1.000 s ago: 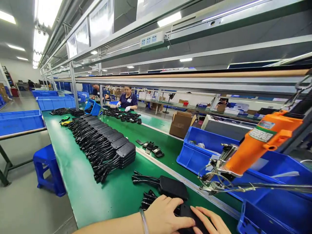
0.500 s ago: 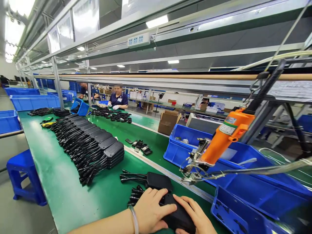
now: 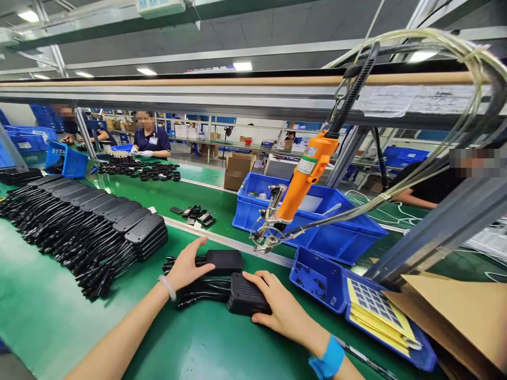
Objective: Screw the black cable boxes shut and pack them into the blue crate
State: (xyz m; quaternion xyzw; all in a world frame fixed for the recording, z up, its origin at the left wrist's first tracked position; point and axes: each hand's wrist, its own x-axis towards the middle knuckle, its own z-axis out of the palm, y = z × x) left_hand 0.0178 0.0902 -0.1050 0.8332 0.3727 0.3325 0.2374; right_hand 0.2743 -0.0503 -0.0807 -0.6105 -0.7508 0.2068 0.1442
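Observation:
On the green bench lie two flat black plastic boxes with cable leads, one behind the other. My right hand [image 3: 277,307] grips the right end of the nearer black box [image 3: 245,296], thumb on the near side and fingers over the top. Its cables [image 3: 204,291] run out to the left. My left hand [image 3: 190,268] is open, thumb and fingers apart, above the cables beside the farther black box [image 3: 225,261]. It partly hides those leads, and I cannot tell whether it touches them. A blue band circles my right wrist and a pale bangle my left.
Stacked black boxes with cables [image 3: 99,221] fill the left. An orange electric screwdriver [image 3: 307,171] hangs ahead, before a blue bin [image 3: 317,232]. At right are a small blue tray [image 3: 317,274], yellow-edged sheets [image 3: 376,311] and cardboard [image 3: 463,316]. Co-workers sit across the bench.
My view has swung right. My left hand has come off the nearer box and moved left, opening over the cables. My right hand stays on the nearer box.

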